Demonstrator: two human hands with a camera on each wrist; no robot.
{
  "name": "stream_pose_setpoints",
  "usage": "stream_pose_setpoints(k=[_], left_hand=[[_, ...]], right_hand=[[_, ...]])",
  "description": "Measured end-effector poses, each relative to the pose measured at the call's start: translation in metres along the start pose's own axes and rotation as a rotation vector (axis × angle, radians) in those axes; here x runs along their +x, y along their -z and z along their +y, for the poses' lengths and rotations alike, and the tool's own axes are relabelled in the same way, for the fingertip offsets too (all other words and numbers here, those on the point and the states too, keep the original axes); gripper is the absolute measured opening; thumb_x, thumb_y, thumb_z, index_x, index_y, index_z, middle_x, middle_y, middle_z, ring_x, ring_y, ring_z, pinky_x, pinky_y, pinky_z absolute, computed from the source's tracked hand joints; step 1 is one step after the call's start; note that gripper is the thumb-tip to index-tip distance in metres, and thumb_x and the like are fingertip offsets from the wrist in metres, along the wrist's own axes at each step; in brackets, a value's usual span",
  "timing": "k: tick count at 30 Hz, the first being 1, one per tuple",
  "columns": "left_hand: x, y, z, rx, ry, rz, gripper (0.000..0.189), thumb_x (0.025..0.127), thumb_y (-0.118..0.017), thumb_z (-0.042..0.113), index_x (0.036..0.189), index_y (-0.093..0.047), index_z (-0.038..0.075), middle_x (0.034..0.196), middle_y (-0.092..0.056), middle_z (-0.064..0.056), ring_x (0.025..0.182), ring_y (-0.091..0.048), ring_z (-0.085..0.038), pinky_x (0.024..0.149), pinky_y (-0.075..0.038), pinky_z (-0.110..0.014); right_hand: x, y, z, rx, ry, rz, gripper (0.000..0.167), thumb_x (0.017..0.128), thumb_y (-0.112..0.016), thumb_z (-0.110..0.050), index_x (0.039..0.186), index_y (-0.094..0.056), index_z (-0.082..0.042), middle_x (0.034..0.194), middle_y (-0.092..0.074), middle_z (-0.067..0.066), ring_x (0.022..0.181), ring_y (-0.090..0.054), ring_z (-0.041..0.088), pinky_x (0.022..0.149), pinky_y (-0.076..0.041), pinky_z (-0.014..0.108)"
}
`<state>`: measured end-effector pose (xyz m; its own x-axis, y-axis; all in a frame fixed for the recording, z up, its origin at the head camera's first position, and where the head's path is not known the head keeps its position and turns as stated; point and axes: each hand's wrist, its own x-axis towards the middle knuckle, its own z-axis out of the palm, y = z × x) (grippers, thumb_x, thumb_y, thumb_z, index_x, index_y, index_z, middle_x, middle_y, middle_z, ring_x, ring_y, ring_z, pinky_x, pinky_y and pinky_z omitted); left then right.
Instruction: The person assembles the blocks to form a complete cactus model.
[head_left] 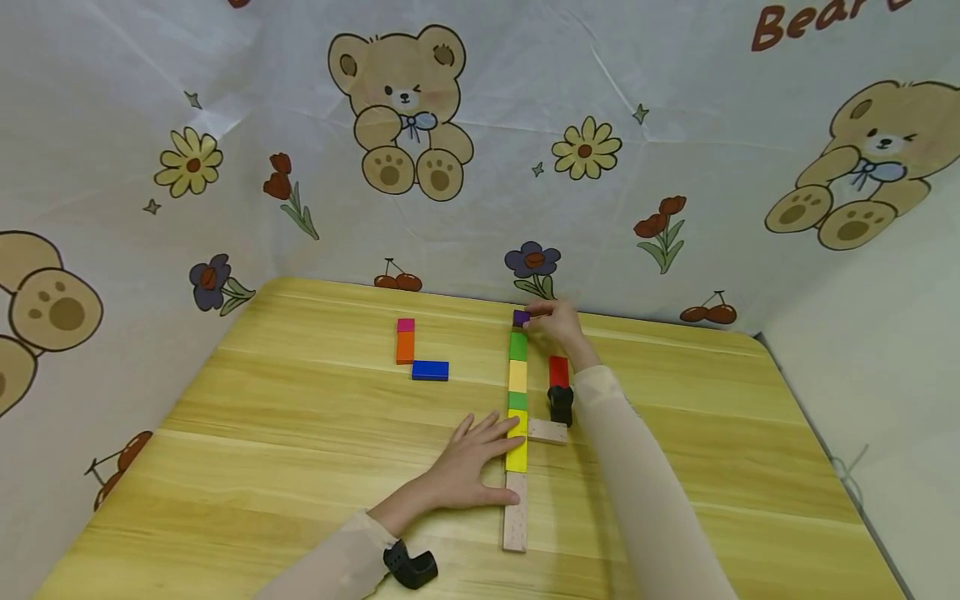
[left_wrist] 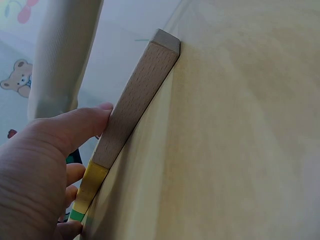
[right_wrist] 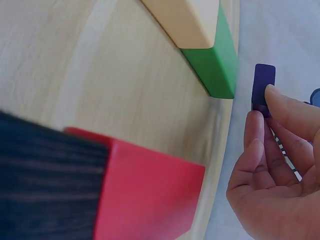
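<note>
I note the right hand [head_left: 555, 323] pinching the purple block [head_left: 521, 318] near the table's [head_left: 285, 417] far edge; left hand [head_left: 472, 467] spread, touching the yellow block [head_left: 516, 462]. Uneven left-hand pressure could skew the block row [head_left: 517, 377].

The plain block [left_wrist: 136, 99] looks like matt, grained wood.

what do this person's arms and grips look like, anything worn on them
The left sleeve and right sleeve are long, plain and cream. A curved black device is worn on the left; whether the right has one is unclear. The left grip and right grip are bare, with no gloves or rings showing, and no cables are visible.
</note>
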<state>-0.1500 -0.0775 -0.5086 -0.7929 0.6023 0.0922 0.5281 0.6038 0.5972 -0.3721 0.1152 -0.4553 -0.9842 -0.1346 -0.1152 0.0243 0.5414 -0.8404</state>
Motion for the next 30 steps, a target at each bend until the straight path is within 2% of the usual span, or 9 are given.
stream_pose_setpoints(k=[6, 14, 19, 30], left_hand=[[0.0002, -0.0001, -0.0009, -0.001, 0.002, -0.001, 0.080, 0.082, -0.069, 0.058, 0.148, -0.045, 0.021, 0.162, -0.026, 0.003, 0.152, -0.014, -0.028, 0.121, -0.005, -0.057], [0.0008, -0.0003, -0.0013, 0.000, 0.008, -0.008, 0.079, 0.082, -0.069, 0.059, 0.148, -0.045, 0.022, 0.162, -0.025, 0.004, 0.152, -0.014, -0.027, 0.121, -0.006, -0.057], [0.0006, -0.0001, -0.0006, 0.002, 0.007, -0.007, 0.079, 0.082, -0.068, 0.060, 0.148, -0.045, 0.023, 0.162, -0.026, 0.003, 0.152, -0.014, -0.028, 0.121, -0.006, -0.057], [0.0004, -0.0010, -0.0017, -0.002, 0.004, -0.004, 0.079, 0.082, -0.067, 0.060, 0.148, -0.045, 0.023, 0.162, -0.025, 0.004, 0.152, -0.014, -0.027, 0.121, -0.005, -0.057]], right_hand=[[0.0015, -0.0011, 0.0022, -0.044, -0.027, -0.021, 0.040, 0.085, -0.073, -0.006, 0.124, -0.066, -0.001, 0.132, -0.061, 0.019, 0.128, -0.050, 0.034, 0.109, -0.040, 0.044], [0.0016, -0.0031, 0.0048, -0.130, -0.053, -0.035, 0.037, 0.086, -0.072, -0.008, 0.122, -0.067, -0.002, 0.131, -0.061, 0.019, 0.120, -0.053, 0.033, 0.097, -0.048, 0.042], [0.0012, -0.0041, 0.0060, -0.124, -0.075, -0.042, 0.036, 0.087, -0.072, -0.008, 0.123, -0.067, -0.003, 0.132, -0.060, 0.018, 0.122, -0.051, 0.033, 0.100, -0.046, 0.042], [0.0022, -0.0051, 0.0086, -0.159, -0.054, -0.061, 0.037, 0.089, -0.070, -0.010, 0.125, -0.067, -0.004, 0.130, -0.062, 0.019, 0.123, -0.053, 0.035, 0.105, -0.043, 0.044]])
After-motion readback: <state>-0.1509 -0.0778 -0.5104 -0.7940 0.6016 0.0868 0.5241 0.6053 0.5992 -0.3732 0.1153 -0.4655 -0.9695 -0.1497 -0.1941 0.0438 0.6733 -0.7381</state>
